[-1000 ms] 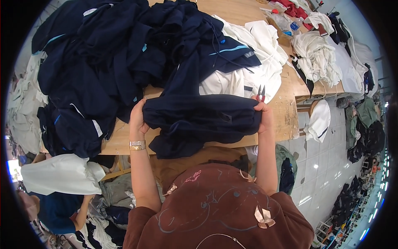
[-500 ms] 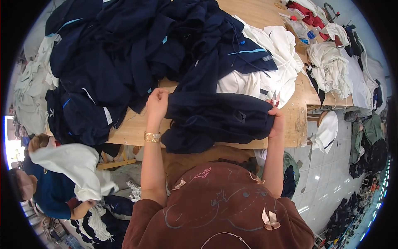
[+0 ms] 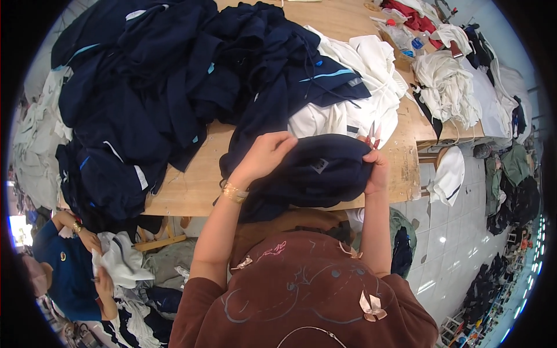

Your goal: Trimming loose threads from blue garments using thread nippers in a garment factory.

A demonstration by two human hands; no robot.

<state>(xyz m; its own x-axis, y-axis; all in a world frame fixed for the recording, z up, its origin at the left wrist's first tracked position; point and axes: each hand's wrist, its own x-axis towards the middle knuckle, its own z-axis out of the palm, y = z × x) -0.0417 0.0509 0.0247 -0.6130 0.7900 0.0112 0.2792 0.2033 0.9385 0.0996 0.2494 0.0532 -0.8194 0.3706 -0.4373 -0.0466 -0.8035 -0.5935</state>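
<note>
A navy garment (image 3: 325,180) with a small grey patch lies bunched at the table's front edge, in front of me. My left hand (image 3: 268,153) is at its upper left, thumb and fingers pressed together at the cloth's top edge. Its fingertips are partly hidden. At the right end, my right hand (image 3: 377,169) grips the cloth. Small red-handled scissors (image 3: 375,138) stick up from that hand, blades pointing away from me. Beyond the garment lies a big heap of navy garments (image 3: 156,75) with light blue and white trim.
White garments (image 3: 380,75) lie behind the held cloth on the wooden table (image 3: 400,185). A white bundle (image 3: 447,87) and a plastic bottle (image 3: 397,35) sit farther right. At lower left, a co-worker (image 3: 64,267) handles white cloth (image 3: 125,261). A stool (image 3: 444,174) carries white cloth.
My left hand has moved right along the garment, which is now more bunched and shorter. My right hand keeps its hold. The co-worker's white cloth has come down from its raised position.
</note>
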